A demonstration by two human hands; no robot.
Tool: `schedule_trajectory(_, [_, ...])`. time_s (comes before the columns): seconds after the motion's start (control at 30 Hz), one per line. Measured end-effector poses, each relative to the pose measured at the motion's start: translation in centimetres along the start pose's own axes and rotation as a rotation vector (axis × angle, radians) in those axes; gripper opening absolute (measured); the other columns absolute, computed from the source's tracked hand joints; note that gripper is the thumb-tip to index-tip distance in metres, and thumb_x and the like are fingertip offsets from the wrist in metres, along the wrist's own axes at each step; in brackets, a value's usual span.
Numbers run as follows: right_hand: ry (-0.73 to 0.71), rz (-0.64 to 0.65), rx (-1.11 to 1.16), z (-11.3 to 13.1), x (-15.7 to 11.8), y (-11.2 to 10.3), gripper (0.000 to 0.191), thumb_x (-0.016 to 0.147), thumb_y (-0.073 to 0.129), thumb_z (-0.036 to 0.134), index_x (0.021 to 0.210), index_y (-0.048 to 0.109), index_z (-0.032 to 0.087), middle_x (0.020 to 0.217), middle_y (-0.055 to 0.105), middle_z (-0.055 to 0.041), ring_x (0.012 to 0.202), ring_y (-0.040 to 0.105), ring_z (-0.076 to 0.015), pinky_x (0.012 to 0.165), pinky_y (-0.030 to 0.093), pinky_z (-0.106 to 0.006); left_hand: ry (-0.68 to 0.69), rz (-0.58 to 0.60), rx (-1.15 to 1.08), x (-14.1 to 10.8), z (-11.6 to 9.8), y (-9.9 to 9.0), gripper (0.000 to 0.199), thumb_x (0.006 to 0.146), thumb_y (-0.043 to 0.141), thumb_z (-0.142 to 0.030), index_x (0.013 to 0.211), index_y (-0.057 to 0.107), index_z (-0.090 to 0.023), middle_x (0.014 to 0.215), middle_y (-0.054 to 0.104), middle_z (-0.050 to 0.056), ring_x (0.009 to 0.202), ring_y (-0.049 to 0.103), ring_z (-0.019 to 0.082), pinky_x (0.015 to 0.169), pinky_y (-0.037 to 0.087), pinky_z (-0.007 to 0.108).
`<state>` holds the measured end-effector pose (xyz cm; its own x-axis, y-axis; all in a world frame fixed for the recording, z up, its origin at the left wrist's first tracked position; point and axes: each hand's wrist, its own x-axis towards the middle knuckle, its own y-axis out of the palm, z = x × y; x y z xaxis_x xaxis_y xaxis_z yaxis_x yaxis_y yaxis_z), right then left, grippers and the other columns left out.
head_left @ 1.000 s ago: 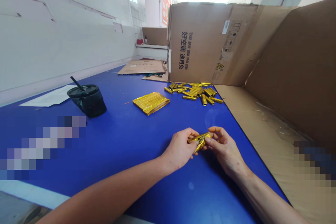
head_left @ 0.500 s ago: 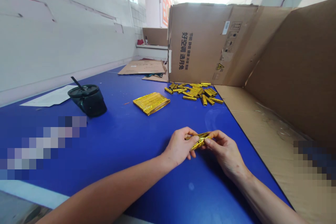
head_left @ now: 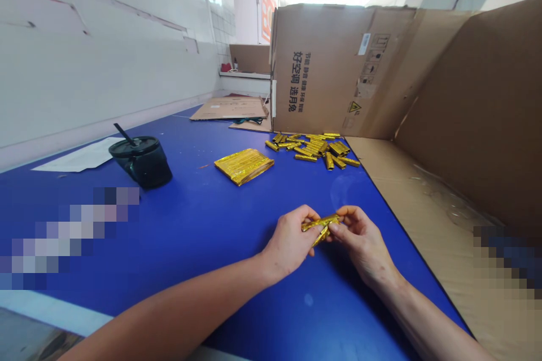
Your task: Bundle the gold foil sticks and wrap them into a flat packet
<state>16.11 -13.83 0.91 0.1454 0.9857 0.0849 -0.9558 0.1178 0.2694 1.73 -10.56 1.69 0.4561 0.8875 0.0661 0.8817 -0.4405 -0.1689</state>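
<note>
A crinkled piece of shiny gold foil [head_left: 325,223] is pinched between both hands, just above the blue table [head_left: 237,231]. My left hand [head_left: 294,237] grips its left end, with the thumb across the front. At the right end, my right hand [head_left: 361,240] pinches it between thumb and fingers. Parts of the foil are hidden behind the fingers. Farther off on the table lies a flat stack of gold foil strips [head_left: 244,166]. Beyond it to the right, several small rolled gold foil tubes [head_left: 315,148] sit in a loose heap.
At the left stands a dark cup with a straw [head_left: 141,162], beside a white sheet of paper [head_left: 78,156]. A large cardboard box [head_left: 330,67] walls off the back, and brown cardboard [head_left: 423,220] runs along the right edge. Flat cardboard pieces [head_left: 231,108] lie at the far end.
The foil between my hands has shifted and folded: its upper part now shows as a more rolled band. My fingers have moved slightly around it. Everything else stays in place.
</note>
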Motion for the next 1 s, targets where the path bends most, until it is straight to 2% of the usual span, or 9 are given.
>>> schedule_trajectory(0.23, [0.080, 0.063, 0.045, -0.1, 0.1, 0.0, 0.031, 0.060, 0.074, 0.025, 0.083, 0.054, 0.018, 0.068, 0.062, 0.0020, 0.054, 0.058, -0.0101, 0.056, 0.046, -0.023, 0.069, 0.024, 0.043, -0.4, -0.5, -0.2, 0.013, 0.075, 0.049, -0.025, 0.083, 0.055, -0.016, 0.065, 0.062, 0.000, 0.045, 0.051, 0.007, 0.040, 0.039, 0.017])
schedule_trajectory(0.4, [0.167, 0.096, 0.143, 0.2, 0.2, -0.3, 0.021, 0.063, 0.071, 0.022, 0.080, 0.059, 0.016, 0.066, 0.064, -0.0001, 0.052, 0.057, -0.0091, 0.056, 0.047, -0.023, 0.055, 0.045, 0.065, -0.1, -0.2, -0.2, 0.027, 0.078, 0.048, -0.026, 0.100, 0.059, -0.016, 0.068, 0.062, 0.001, 0.045, 0.050, 0.006, 0.041, 0.039, 0.016])
schedule_trajectory(0.63, [0.255, 0.114, 0.252, 0.3, 0.6, -0.8, 0.018, 0.063, 0.071, 0.021, 0.078, 0.063, 0.014, 0.060, 0.064, -0.0006, 0.053, 0.057, -0.0085, 0.058, 0.048, -0.021, 0.079, 0.137, 0.018, 0.2, 0.5, -0.3, 0.039, 0.081, 0.045, -0.028, 0.116, 0.052, -0.015, 0.076, 0.064, 0.005, 0.048, 0.052, 0.007, 0.042, 0.041, 0.017])
schedule_trajectory(0.83, [0.271, 0.066, 0.281, 0.6, 0.5, -0.6, 0.018, 0.061, 0.072, 0.022, 0.074, 0.063, 0.013, 0.056, 0.062, 0.0000, 0.050, 0.055, -0.0075, 0.053, 0.047, -0.018, 0.106, 0.173, 0.017, 0.1, 0.4, -0.3, 0.042, 0.083, 0.039, -0.021, 0.123, 0.045, -0.014, 0.083, 0.064, 0.007, 0.058, 0.058, 0.010, 0.053, 0.048, 0.022])
schedule_trajectory(1.0, [0.275, 0.000, 0.281, 0.5, 0.6, -0.5, 0.021, 0.058, 0.074, 0.022, 0.072, 0.061, 0.014, 0.054, 0.062, 0.0002, 0.049, 0.055, -0.0086, 0.052, 0.047, -0.020, 0.209, 0.145, 0.039, -0.1, 0.5, -0.1, 0.040, 0.080, 0.038, -0.015, 0.119, 0.050, -0.013, 0.097, 0.059, 0.010, 0.071, 0.060, 0.012, 0.061, 0.051, 0.024])
